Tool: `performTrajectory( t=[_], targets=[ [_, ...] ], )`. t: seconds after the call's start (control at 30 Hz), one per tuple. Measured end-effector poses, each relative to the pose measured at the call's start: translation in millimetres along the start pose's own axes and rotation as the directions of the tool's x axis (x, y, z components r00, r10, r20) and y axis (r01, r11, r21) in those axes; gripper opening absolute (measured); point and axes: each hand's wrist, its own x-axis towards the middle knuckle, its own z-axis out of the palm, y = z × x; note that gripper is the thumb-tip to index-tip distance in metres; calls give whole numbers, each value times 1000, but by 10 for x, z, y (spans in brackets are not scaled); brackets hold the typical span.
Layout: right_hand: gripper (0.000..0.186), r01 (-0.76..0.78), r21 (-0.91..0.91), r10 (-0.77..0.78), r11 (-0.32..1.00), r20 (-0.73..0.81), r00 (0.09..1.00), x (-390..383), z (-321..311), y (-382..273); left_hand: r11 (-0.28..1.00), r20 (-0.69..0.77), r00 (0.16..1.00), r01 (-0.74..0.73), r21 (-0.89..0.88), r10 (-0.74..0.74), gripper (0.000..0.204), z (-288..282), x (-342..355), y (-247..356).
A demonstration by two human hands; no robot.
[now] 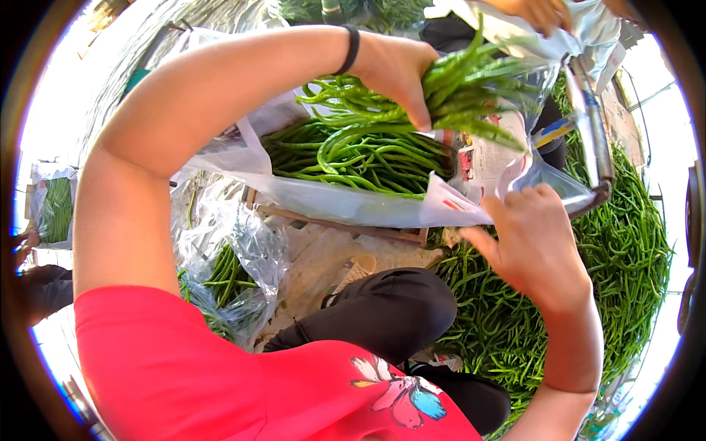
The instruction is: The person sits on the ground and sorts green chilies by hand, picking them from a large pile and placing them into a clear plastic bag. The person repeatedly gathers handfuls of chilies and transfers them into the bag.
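My left hand [399, 73], with a black band at the wrist, is wrapped round a bunch of long green chillies [471, 88] above the right part of a lined crate. Beneath it, more long green chillies [368, 158] lie side by side in the crate. A clear plastic liner [331, 202] drapes over the crate's near edge, with printed newspaper [482, 158] inside it. At the near right corner, my right hand [531, 231] is closed on the liner's edge, beside a white flap [450, 204]. The far ends of the held chillies are slightly blurred.
A large heap of green chillies [625, 272] spreads over the floor at right. Left of my knee lies a clear plastic bag [250, 250] with chillies inside. Another person's hand [533, 13] is at the far right. A metal bar [592, 121] stands by the crate's right end.
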Motion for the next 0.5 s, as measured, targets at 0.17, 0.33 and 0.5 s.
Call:
performTrajectory(
  t=[0.17, 0.33, 0.5],
  targets=[
    [33, -13, 86, 13, 996, 3, 1000, 32, 47, 99, 980, 249, 951, 160, 116, -185, 48, 376, 359, -626],
    [40, -26, 166, 16, 986, 62, 998, 34, 100, 180, 935, 326, 884, 267, 235, -334, 54, 552, 571, -1121],
    [44, -16, 211, -3, 977, 87, 996, 119, -28, 278, 960, 390, 911, 217, -178, -134, 48, 299, 294, -1502]
  ],
)
